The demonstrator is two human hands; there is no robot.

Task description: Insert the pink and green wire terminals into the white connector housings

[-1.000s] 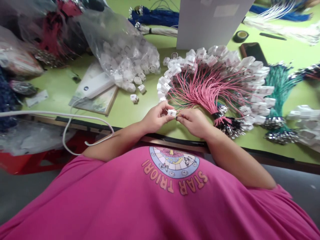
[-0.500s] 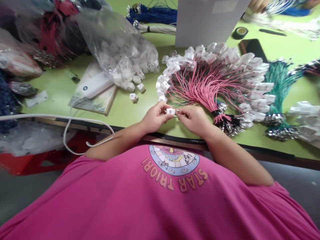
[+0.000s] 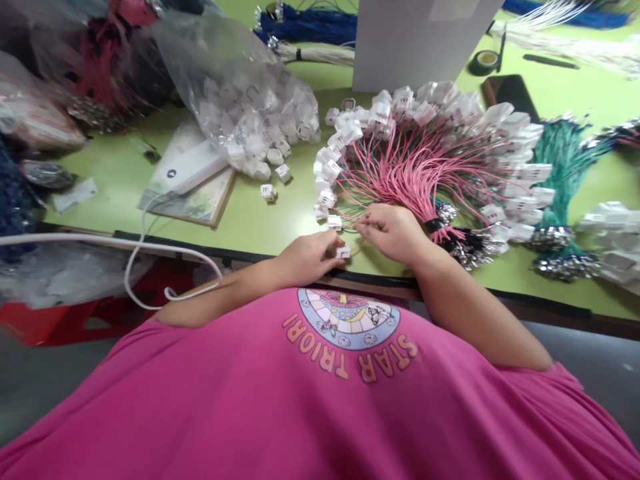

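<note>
My left hand (image 3: 306,257) rests low at the table's near edge with its fingers closed on a small white connector (image 3: 343,252). My right hand (image 3: 393,230) is just beyond it, pinching a thin wire at the near side of a fanned bundle of pink wires (image 3: 415,170). That bundle ends in white connectors (image 3: 330,170) spread in an arc and is tied at a dark knot with metal terminals (image 3: 460,250).
A clear bag of white connectors (image 3: 250,113) lies at the back left, with loose ones (image 3: 269,193) beside it. A white power bank (image 3: 193,170) with its cable sits on a booklet. Teal wire bundles (image 3: 560,173), a phone (image 3: 510,90), tape (image 3: 484,62) and a white box (image 3: 415,40) stand behind.
My hands have come apart. The left dropped toward the table edge with a white connector, while the right stayed by the pink bundle holding a wire.
</note>
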